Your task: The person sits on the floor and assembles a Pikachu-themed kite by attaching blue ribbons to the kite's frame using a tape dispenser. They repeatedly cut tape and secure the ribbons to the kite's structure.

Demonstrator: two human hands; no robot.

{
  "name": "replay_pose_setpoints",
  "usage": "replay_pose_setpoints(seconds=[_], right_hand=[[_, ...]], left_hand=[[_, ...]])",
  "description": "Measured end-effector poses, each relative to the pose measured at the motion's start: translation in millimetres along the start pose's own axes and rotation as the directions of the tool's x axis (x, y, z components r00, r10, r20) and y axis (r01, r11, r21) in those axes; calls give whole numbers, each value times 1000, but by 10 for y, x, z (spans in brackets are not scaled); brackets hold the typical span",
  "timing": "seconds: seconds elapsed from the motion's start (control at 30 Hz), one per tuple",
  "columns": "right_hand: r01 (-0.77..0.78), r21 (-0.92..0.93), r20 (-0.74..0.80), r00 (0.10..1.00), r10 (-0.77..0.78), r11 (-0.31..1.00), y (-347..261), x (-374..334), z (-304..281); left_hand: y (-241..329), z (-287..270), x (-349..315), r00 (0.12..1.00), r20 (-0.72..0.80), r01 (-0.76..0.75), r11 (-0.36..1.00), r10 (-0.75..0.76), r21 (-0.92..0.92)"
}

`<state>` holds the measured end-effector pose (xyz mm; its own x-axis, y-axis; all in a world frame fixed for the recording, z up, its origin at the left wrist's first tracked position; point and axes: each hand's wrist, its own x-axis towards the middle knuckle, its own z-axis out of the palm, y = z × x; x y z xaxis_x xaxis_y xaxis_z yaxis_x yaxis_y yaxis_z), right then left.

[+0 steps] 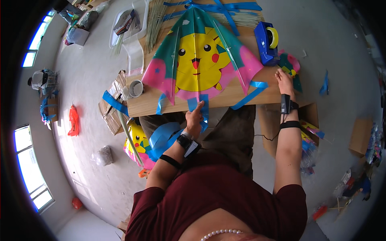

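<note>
A cartoon kite [201, 60] in yellow, green and pink lies on the wooden table [152, 106], its thin rods showing through. At its bottom edge my left hand [194, 121] is closed on a blue ribbon [204, 105], with the index finger lying along it at the table's front edge. My right hand [284, 82] is at the table's right edge, just below the blue tape dispenser [263, 44] with its yellow-cored roll. Its fingers are curled together; whatever they pinch is too small to make out. Another blue ribbon [250, 96] trails from the kite's right corner.
Thin sticks [155, 26] and blue strips lie at the table's back. A roll of tape [136, 88] stands at the left edge, near a white plastic tray [120, 22]. A cardboard box [309, 114] is below my right arm. More kites [138, 140] hang by my left leg.
</note>
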<state>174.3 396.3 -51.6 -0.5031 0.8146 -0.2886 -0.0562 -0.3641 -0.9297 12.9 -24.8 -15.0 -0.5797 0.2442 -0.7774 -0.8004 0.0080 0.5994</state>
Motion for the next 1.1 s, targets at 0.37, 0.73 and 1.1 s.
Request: replay_pose_setpoints(seconds=[0.37,0.73,1.1], right_hand=[[9,-60,274,962,8,998,-458,-1234,1507],[-196,-228,439,854,280,954,410,-1821,2209],[-444,-171,473,746,469,879,569,-1915,2367]], left_hand=[[-50,-78,64,1000,11,5,1000,-5,-6],[9,-12,-51,1000,-22,-13,999,12,-30],[-86,-44,51,1000,-21,-13,995,11,-97]])
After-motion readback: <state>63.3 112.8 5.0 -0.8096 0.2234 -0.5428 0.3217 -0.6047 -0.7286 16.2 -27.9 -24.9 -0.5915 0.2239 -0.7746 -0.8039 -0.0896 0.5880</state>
